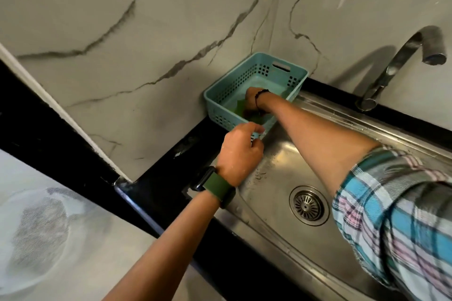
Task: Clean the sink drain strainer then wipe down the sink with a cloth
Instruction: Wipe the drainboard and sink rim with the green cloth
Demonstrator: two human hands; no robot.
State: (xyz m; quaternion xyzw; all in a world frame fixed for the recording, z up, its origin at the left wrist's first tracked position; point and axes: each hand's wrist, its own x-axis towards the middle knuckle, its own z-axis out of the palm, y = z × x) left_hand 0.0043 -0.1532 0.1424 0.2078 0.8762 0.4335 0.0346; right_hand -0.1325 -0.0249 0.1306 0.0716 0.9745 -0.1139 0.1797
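Observation:
A round metal drain strainer (307,205) sits in the drain of the steel sink (274,154). A teal plastic basket (234,85) stands on the sink's far left corner against the wall. My right hand (253,101) reaches down inside the basket and grips a green scrub pad (241,109) lying on its floor. My left hand (241,151), with a green-strapped watch on the wrist, hovers at the basket's near rim with fingers loosely curled and holds nothing that I can see.
A curved steel faucet (401,56) rises at the back right over the sink. A black counter edge (159,178) borders the sink on the left. Marble wall panels stand behind. A round mesh sieve (36,234) lies at the lower left.

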